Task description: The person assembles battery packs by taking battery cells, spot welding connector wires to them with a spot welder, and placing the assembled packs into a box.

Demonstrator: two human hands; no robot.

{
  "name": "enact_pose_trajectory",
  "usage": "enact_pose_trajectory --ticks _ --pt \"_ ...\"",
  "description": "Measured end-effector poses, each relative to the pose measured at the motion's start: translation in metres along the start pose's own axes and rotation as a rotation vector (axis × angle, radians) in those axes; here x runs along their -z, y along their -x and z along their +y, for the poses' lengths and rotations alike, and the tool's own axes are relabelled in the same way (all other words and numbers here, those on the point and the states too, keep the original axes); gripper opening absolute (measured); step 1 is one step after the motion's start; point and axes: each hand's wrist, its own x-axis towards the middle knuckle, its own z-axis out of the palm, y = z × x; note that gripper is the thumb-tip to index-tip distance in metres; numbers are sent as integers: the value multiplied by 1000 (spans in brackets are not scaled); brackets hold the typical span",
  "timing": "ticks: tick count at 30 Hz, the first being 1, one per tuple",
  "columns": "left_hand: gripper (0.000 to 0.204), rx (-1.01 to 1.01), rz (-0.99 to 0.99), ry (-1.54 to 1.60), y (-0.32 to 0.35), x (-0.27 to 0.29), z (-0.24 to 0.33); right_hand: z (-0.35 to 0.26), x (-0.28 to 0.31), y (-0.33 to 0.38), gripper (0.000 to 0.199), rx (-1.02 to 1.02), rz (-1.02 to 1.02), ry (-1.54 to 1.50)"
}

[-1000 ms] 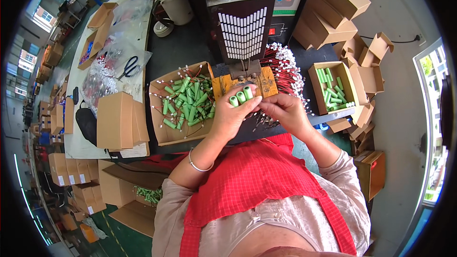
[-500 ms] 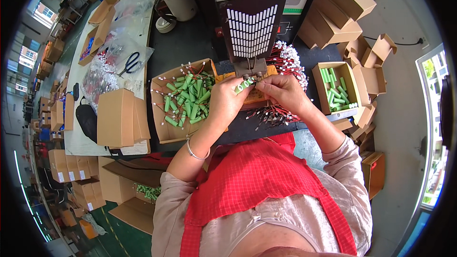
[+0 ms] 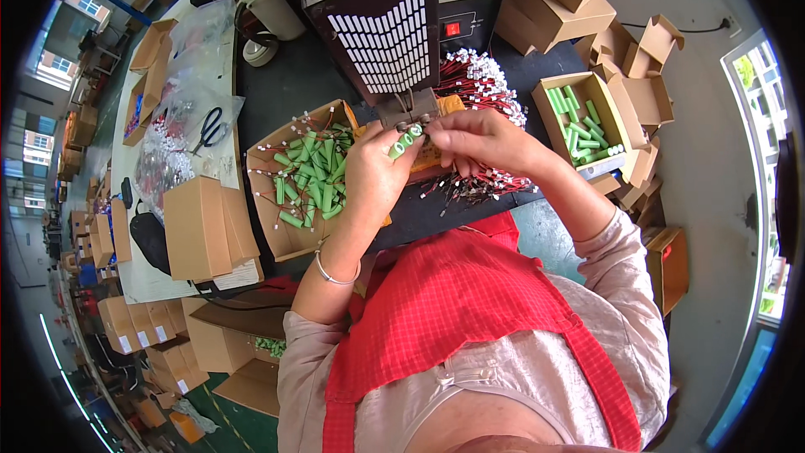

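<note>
My left hand [image 3: 374, 174] is closed around a short row of green cylindrical battery cells [image 3: 405, 143], their ends turned up. It holds them just below the metal tip block [image 3: 407, 109] of a black bench machine [image 3: 381, 42] that looks like a spot welder. My right hand [image 3: 486, 141] is at the right side of the same tip, thumb and forefinger pinched close to the cells. Whatever lies in that pinch is too small and hidden to name. Beneath the hands is a yellowish work block [image 3: 451, 106], mostly covered.
Left of my hands, a cardboard box [image 3: 267, 235] holds green cells with wire leads. On the right, another box [image 3: 552, 141] holds bare green cells. Red-and-black leads with white connectors [image 3: 482, 84] lie beside the machine. Scissors [image 3: 210, 129] rest on plastic bags at the left.
The whole view has shifted and turned slightly, so the machine sits further left and higher. Both hands stay at the tip; the cells look more tilted. More of the right hand's lower fingers shows.
</note>
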Motion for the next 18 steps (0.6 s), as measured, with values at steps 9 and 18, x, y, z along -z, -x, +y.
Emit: enact_pose_trajectory --ticks 9,18 --pt "24 731 -369 877 6 31 4 16 -3 28 15 316 -13 248" --pt "17 365 -53 445 14 -3 -6 19 -24 5 21 284 300 183"
